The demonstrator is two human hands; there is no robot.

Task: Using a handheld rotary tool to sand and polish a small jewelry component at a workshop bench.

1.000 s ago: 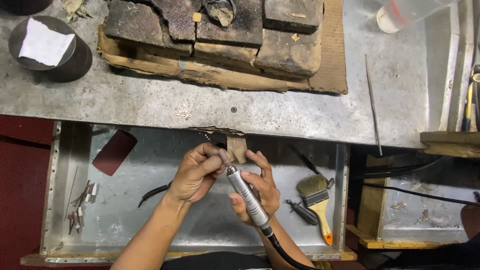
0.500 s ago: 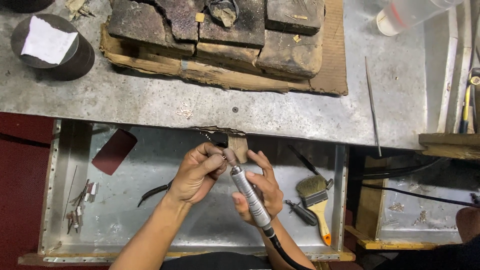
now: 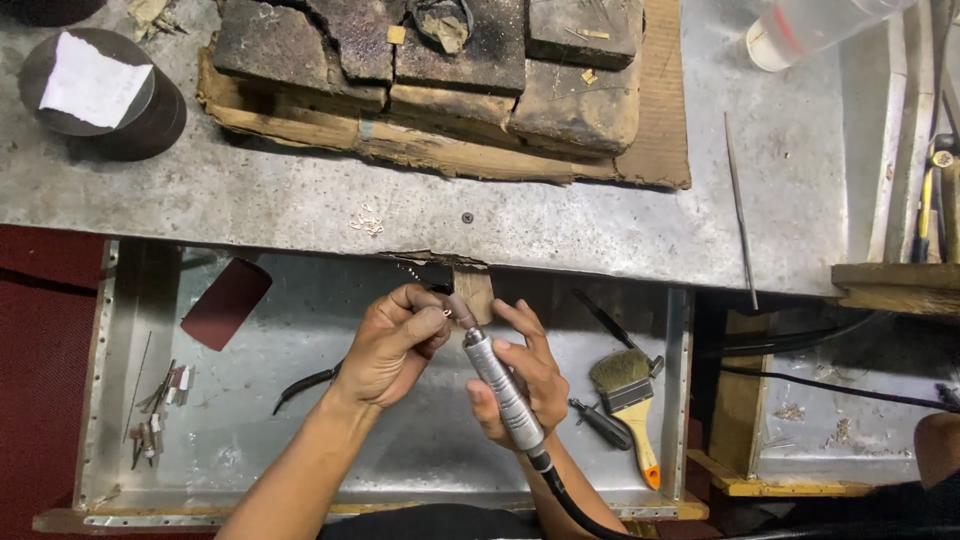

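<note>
We judged the grinding underway, not finished: our right hand [image 3: 520,375] gripped the rotary handpiece [image 3: 503,388], its tip against a small metal piece [image 3: 441,313] pinched in our closed left hand [image 3: 392,345] at the wooden peg [image 3: 475,292]. Below, the metal tray [image 3: 678,400] held 1 brush [image 3: 630,400], pliers [image 3: 310,385], sandpaper [image 3: 225,303] and small bits [image 3: 160,400].

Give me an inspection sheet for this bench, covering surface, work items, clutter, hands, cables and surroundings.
Surface: scuffed metal benchtop above a metal tray drawer.
Job's things: rotary handpiece, its tip at a small piece, too small to identify.
Clutter: paintbrush, pliers, charred blocks, needle file, dark sandpaper piece.
Hands: left hand pinches the small piece; right hand holds the handpiece.
Cables: black handpiece hose; more cables at right.
Surroundings: red floor.
</note>
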